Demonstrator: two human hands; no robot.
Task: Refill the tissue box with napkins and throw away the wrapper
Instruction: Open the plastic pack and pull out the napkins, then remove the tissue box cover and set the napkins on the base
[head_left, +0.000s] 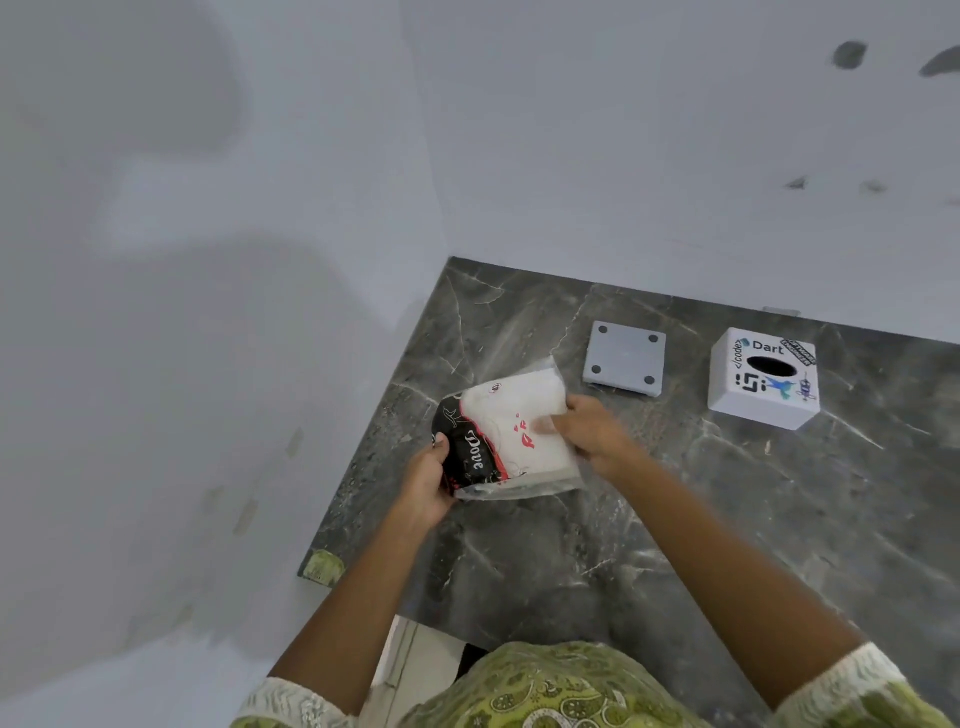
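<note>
The right hand (587, 434) covers the near-right part of the napkin pack (506, 434), its fingertips lost behind the wrapper. Left of the pack, the left hand (426, 483) hides the pack's black end. Both sleeves are cropped below.

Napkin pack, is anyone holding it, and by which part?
Yes. The left hand grips the napkin pack at its dark printed end, and the right hand holds the opposite white end.

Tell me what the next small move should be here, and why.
Probably slide the napkin stack out of the wrapper: the left hand grips the wrapper's printed end, the right hand pinches the napkins at its open end, and the tissue box sits apart beside its base plate.
</note>
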